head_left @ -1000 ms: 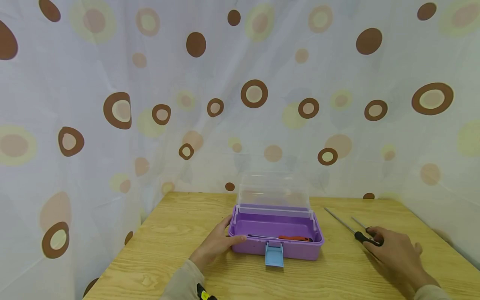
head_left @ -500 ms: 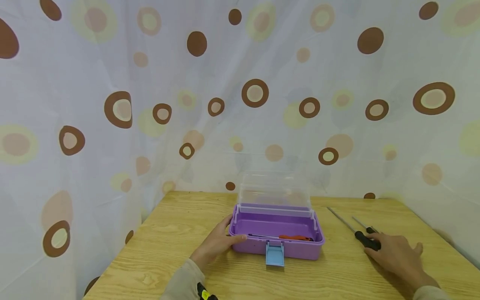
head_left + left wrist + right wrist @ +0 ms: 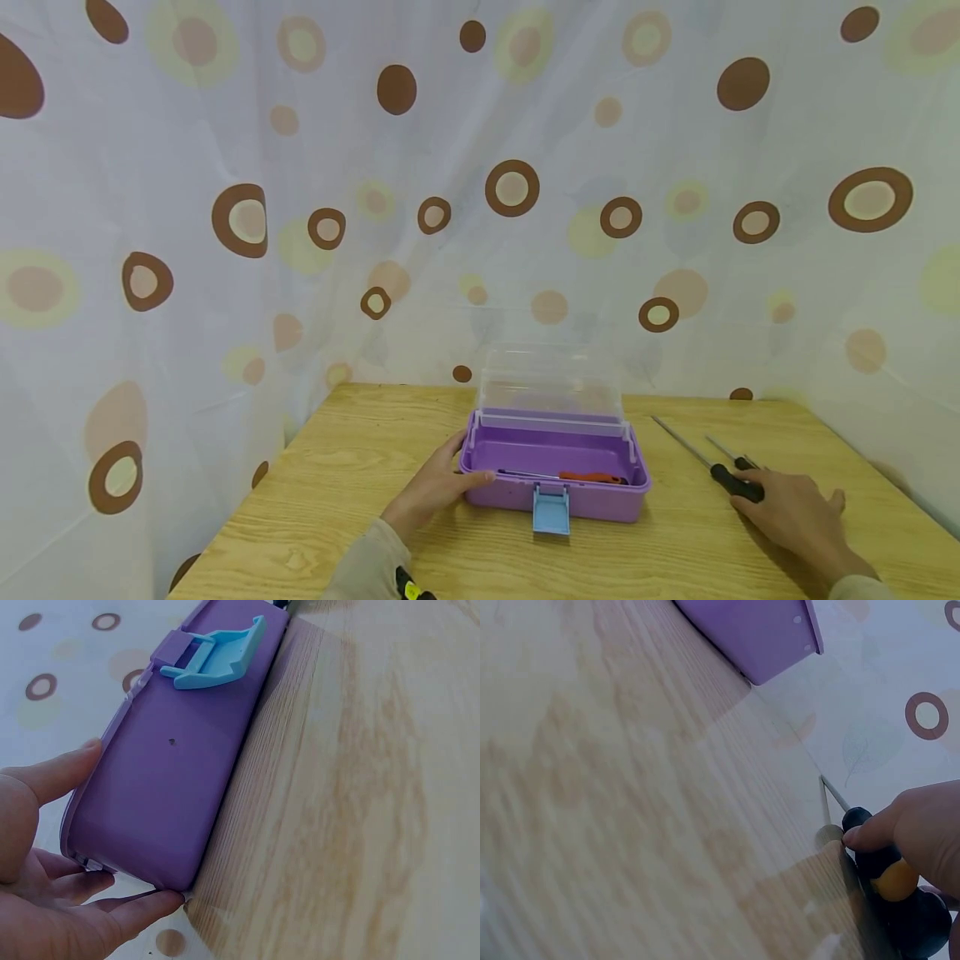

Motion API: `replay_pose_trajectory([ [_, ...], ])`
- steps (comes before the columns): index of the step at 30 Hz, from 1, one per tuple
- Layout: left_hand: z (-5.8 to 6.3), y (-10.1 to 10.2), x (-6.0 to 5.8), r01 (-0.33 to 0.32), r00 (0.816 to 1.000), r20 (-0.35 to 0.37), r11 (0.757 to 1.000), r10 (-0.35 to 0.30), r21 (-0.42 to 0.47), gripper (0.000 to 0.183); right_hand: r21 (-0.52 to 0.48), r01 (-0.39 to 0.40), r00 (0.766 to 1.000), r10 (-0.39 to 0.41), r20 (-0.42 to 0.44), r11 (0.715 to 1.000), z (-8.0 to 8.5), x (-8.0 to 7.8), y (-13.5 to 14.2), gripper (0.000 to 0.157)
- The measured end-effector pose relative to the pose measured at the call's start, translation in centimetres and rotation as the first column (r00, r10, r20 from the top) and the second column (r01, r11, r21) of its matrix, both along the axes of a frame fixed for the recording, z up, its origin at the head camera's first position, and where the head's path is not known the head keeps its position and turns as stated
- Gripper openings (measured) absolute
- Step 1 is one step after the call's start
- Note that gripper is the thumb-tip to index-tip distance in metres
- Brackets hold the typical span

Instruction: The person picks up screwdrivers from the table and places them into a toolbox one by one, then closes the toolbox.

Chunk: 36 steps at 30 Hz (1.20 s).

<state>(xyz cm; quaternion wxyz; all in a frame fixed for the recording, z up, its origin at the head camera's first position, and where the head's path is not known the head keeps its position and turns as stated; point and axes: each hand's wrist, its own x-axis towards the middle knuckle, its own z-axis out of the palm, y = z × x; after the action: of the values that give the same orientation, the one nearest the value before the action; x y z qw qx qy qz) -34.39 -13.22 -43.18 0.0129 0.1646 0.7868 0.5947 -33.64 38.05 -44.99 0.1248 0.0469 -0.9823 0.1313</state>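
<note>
Box (image 3: pixel 600 505) smooth plastic; lid (image 3: pixel 555 393) clear plastic; tabletop (image 3: pixel 300 517) wood-grained; screwdriver shaft (image 3: pixel 682 442) metal.

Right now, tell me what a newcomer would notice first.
Likely the purple box on the table, its clear lid raised, an orange-handled screwdriver inside, the left hand gripping its left end. Next, the right hand holding a long black-handled screwdriver right of the box. Behind hangs a spotted curtain.

Head: handle of small screwdriver (image 3: pixel 741 463) mostly hidden by right hand (image 3: pixel 791 512), handle end of long screwdriver (image 3: pixel 727 477) partly too; left hand (image 3: pixel 433 490) partly behind purple box (image 3: pixel 600 502); black-and-yellow item (image 3: pixel 411 588) cut at bottom. Left wrist: hand cut at left, box at top, dark bit (image 3: pixel 280 604) too small to tell. Right wrist: hand cut at right, box at top
</note>
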Motion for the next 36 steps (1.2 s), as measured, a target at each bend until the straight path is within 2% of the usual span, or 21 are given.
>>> replay_pose_trajectory([
  [12, 0.3, 0.1, 0.1, -0.002, 1.0, 0.006, 1.0, 0.002, -0.006, 0.087, -0.074, 0.024, 0.998, -0.027, -0.051, 0.997, 0.5, 0.3, -0.6, 0.056],
  [19, 0.2, 0.0, 0.1, -0.006, 1.0, 0.005, 1.0, 0.006, -0.009, 0.088, -0.134, 0.01, 0.99, -0.029, -0.141, 0.991, 0.5, 0.4, -0.9, 0.049],
  [23, 0.1, 0.0, 0.1, -0.012, 1.0, 0.009, 1.0, 0.012, -0.014, 0.088, -0.174, -0.007, 0.975, -0.032, -0.222, 0.985, 0.1, 0.4, -0.9, 0.041],
  [29, 0.2, 0.1, 0.2, -0.02, 1.0, 0.006, 1.0, 0.021, -0.021, 0.088, -0.249, -0.026, 0.94, -0.061, -0.335, 0.968, -0.2, 0.6, -1.2, 0.037],
  [36, 0.1, 0.1, 0.2, -0.016, 1.0, 0.009, 1.0, 0.016, -0.009, 0.089, -0.317, -0.013, 0.924, -0.11, -0.366, 0.948, 0.6, 0.9, -1.6, 0.036],
])
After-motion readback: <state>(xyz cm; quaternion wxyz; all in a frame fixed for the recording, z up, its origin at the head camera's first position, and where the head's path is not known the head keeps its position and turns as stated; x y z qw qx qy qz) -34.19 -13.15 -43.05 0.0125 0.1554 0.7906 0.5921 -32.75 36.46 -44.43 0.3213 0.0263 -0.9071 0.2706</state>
